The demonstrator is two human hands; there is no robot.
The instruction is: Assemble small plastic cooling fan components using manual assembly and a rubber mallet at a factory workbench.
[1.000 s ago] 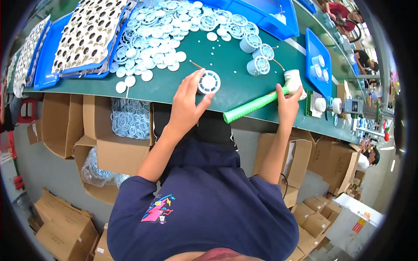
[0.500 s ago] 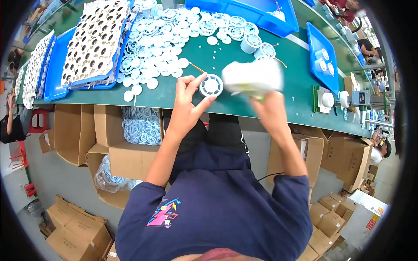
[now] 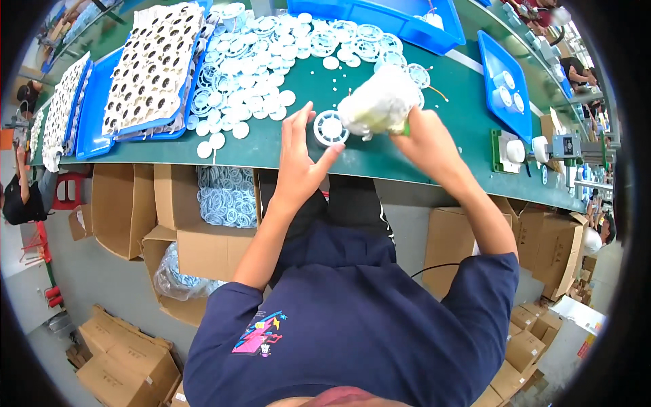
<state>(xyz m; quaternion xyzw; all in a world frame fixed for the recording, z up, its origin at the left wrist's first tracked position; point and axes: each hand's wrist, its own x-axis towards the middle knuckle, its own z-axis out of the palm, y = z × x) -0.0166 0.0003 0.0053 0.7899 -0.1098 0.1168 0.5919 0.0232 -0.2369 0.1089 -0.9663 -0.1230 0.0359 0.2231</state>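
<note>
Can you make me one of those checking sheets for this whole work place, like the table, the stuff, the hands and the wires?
Surface: green table, with white bits on it.
Job's things: round part near the front edge; hammer with white-wrapped head close beside it, contact unclear.
Clutter: loose pile of pale discs and rings; stacked moulded trays at left.
Hands: left hand has thumb and fingers around the round part; right hand grips the hammer's green handle.
Cables: black cable below the table, at right; thin orange wire on the table.
Surroundings: cardboard boxes on the floor; other people at both sides.
</note>
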